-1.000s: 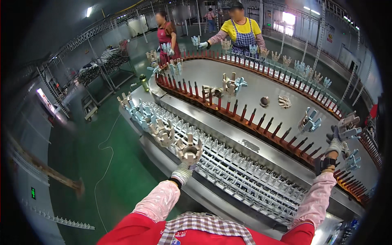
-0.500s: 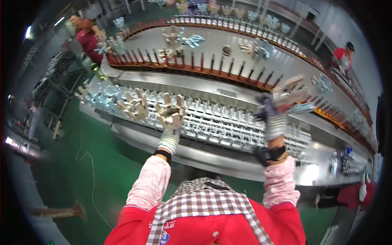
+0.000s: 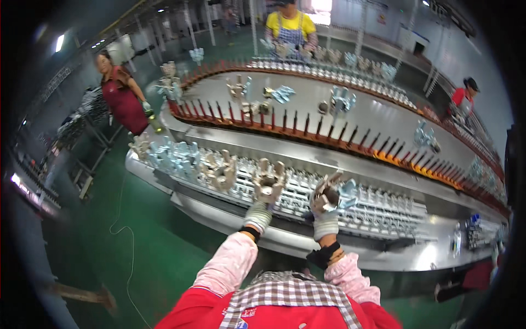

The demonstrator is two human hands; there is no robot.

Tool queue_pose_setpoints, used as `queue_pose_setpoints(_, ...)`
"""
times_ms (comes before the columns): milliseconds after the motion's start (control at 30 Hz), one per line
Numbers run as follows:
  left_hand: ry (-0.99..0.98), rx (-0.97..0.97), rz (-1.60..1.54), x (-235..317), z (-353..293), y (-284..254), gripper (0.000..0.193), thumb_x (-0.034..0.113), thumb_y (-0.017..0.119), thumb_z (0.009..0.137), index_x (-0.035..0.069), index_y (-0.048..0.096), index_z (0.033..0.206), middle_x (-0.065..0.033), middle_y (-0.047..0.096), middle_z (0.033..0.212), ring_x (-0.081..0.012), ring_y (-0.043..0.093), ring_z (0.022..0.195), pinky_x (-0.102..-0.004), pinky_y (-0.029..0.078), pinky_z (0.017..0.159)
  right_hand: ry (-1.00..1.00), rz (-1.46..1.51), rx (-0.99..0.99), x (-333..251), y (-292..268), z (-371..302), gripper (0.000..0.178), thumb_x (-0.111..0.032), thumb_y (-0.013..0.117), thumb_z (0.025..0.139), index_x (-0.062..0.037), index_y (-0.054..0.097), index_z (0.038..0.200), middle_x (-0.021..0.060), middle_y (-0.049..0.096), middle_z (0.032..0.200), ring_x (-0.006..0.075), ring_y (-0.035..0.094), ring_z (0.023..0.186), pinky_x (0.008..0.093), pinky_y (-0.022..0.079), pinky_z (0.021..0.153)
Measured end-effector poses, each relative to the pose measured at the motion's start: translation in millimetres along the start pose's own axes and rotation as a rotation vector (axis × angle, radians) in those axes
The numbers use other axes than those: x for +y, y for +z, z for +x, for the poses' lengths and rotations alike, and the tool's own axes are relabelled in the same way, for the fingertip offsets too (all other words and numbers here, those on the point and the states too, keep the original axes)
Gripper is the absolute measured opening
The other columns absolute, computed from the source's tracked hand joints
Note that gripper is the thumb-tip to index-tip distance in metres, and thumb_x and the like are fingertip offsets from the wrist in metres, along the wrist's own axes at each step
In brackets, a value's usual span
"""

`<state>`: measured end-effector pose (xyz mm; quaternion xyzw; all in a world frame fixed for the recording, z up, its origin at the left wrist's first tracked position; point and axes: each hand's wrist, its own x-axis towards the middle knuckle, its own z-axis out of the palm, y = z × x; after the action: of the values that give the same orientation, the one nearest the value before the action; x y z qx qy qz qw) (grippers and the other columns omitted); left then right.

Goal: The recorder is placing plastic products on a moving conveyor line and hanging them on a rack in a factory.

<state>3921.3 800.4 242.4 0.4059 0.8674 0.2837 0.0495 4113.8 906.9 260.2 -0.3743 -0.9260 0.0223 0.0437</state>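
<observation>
My left hand [image 3: 259, 213], in a glove with a striped cuff, is closed round the base of a beige-gold metal casting [image 3: 269, 186] with several upright prongs. It sits over the rows of silver parts [image 3: 298, 194] on the bench. Just to the right, my gloved right hand [image 3: 324, 215] grips another pronged metal casting [image 3: 327, 192]. A pale blue pronged piece [image 3: 348, 195] shows against its right side; whether that is also in the hand I cannot tell. Both sets of fingers are partly hidden by the castings. Left of my left hand stands a similar beige casting [image 3: 220, 171].
Pale blue castings [image 3: 174, 156] cluster at the bench's left end. Beyond the steel bench edge [image 3: 263, 145] runs a looped conveyor with upright pins [image 3: 296, 123]; more castings [image 3: 282, 94] lie inside it. Co-workers stand at left [image 3: 121, 96], far side [image 3: 290, 33] and right [image 3: 463, 101].
My right hand has come back from the conveyor toward my left hand and now holds a casting. The view has turned, so the bench appears lower and further right.
</observation>
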Motion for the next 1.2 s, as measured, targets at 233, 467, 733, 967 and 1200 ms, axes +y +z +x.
queue_pose_setpoints(233,-0.064,-0.128,0.125,-11.0,3.9,-4.0,0.035,0.038,0.044,0.081,0.008,0.058,0.091,-0.0208,0.057,0.085,-0.0379,0.052,0.082,-0.0453,0.041,0.070,-0.130,-0.261,0.029,-17.7,52.0,8.0,0.026,-0.014,0.043,0.075,-0.0100,0.063,0.092,0.0045,0.062,0.095,0.0197,0.057,0.088,0.0294,0.043,0.073)
queue_pose_setpoints(467,-0.015,-0.167,-0.019,-14.8,8.8,-3.7,0.031,0.031,0.048,0.081,0.007,0.052,0.101,-0.0199,0.056,0.091,-0.0368,0.050,0.089,-0.0409,0.041,0.073,0.140,0.235,0.014,-19.1,59.5,15.9,0.024,-0.019,0.041,0.079,-0.0118,0.058,0.093,0.0108,0.059,0.096,0.0247,0.055,0.086,0.0342,0.042,0.072)
queue_pose_setpoints(733,0.159,0.299,-0.268,11.6,-53.4,-0.8,0.052,0.024,0.057,0.076,0.000,0.033,0.117,-0.0197,0.039,0.110,-0.0315,0.042,0.101,-0.0371,0.035,0.087,0.258,0.370,0.019,-6.1,77.8,20.9,0.025,-0.019,0.042,0.079,-0.0134,0.057,0.098,0.0111,0.059,0.092,0.0274,0.056,0.077,0.0363,0.043,0.067)
queue_pose_setpoints(967,0.332,0.012,-0.524,78.9,-87.2,23.9,0.037,0.017,0.050,0.083,0.000,0.040,0.114,-0.0166,0.050,0.100,-0.0247,0.050,0.091,-0.0325,0.040,0.082,-0.214,0.151,0.016,15.6,43.2,-7.5,0.034,-0.014,0.041,0.077,-0.0052,0.049,0.109,0.0167,0.058,0.092,0.0304,0.054,0.079,0.0364,0.043,0.069)
queue_pose_setpoints(1200,0.142,-0.098,-0.503,109.9,-76.7,81.8,0.042,0.033,0.049,0.082,0.000,0.044,0.109,-0.0205,0.053,0.097,-0.0307,0.052,0.088,-0.0361,0.041,0.079,-0.290,1.104,-0.056,95.0,4.7,-60.5,0.040,-0.023,0.046,0.085,0.0005,0.043,0.117,0.0200,0.054,0.103,0.0256,0.054,0.094,0.0303,0.042,0.080)
